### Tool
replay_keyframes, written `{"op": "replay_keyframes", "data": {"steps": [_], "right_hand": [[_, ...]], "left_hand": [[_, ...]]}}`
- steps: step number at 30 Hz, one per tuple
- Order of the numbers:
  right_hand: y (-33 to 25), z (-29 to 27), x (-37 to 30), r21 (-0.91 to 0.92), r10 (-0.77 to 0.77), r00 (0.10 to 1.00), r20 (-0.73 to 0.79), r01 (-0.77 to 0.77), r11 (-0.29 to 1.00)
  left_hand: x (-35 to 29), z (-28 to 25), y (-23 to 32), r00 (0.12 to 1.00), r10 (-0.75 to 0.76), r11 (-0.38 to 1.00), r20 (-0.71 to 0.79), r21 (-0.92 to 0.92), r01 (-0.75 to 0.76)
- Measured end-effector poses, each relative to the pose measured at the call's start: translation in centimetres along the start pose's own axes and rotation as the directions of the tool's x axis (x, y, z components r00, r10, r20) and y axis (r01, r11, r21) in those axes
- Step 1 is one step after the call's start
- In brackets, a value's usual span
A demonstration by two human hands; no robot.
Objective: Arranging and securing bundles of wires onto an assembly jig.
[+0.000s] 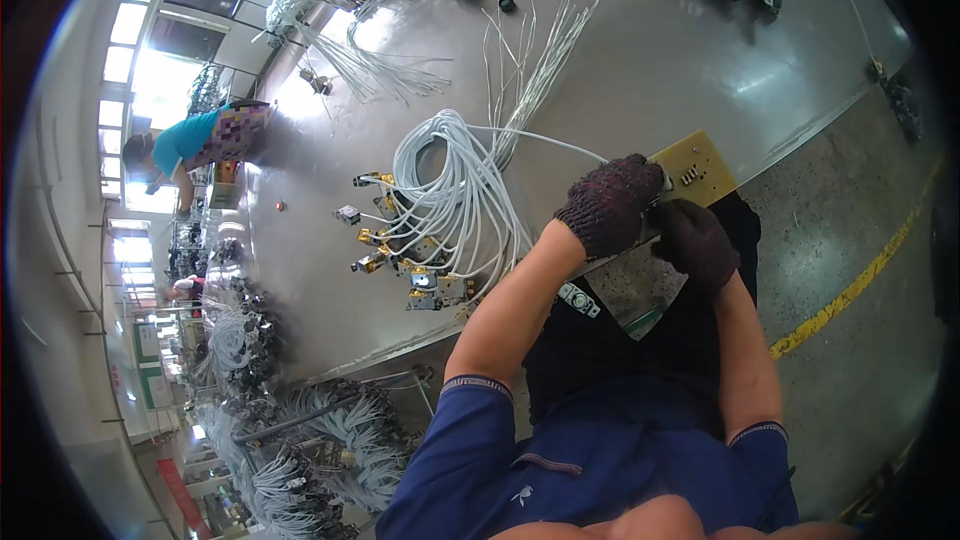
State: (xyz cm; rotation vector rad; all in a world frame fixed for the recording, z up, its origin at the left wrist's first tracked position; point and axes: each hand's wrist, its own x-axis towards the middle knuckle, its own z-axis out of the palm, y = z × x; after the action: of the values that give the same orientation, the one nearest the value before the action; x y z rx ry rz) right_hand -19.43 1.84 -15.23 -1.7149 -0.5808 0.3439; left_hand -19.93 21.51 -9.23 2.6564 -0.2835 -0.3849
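Blue shirt [640, 440] | left hand [612, 208] curled at yellow board [713, 166] | right hand [697, 246] alongside

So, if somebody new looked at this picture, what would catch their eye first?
Most likely the big coil of white cables on the grey table, with metal fittings bunched along its left and lower side. Next, the dark-gloved left hand and right hand, close together at a yellow board by the table's near edge. Off to the left, a person in a turquoise top leans forward.
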Motion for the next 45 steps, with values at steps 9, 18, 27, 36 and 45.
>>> {"op": "replay_keyframes", "data": {"steps": [9,18,27,36,45], "right_hand": [[-1.7,1.0,-1.7,-0.17,0.193,0.97,-0.148,-0.217,0.961],[-0.5,2.2,-2.0,-0.469,-0.23,0.934,-0.273,0.08,0.88],[-0.1,2.7,-1.9,-0.489,-0.293,0.909,-0.297,0.119,0.864],[-0.2,3.7,-2.0,-0.617,-0.349,0.887,-0.303,0.096,0.781],[0.0,4.1,-1.8,-0.279,-0.117,0.918,-0.38,0.006,0.96]], "left_hand": [[0.0,0.7,-0.5,0.999,0.033,0.999,-0.038,-0.008,-0.034],[0.2,0.7,-0.9,0.992,0.111,0.994,-0.052,0.023,-0.11],[0.2,0.9,-0.7,0.998,0.042,0.999,-0.046,-0.005,-0.043],[0.3,1.0,-0.8,0.997,0.054,0.998,-0.046,0.026,-0.053],[0.1,0.6,-0.3,1.0,0.014,1.0,-0.013,0.028,-0.014]]}}
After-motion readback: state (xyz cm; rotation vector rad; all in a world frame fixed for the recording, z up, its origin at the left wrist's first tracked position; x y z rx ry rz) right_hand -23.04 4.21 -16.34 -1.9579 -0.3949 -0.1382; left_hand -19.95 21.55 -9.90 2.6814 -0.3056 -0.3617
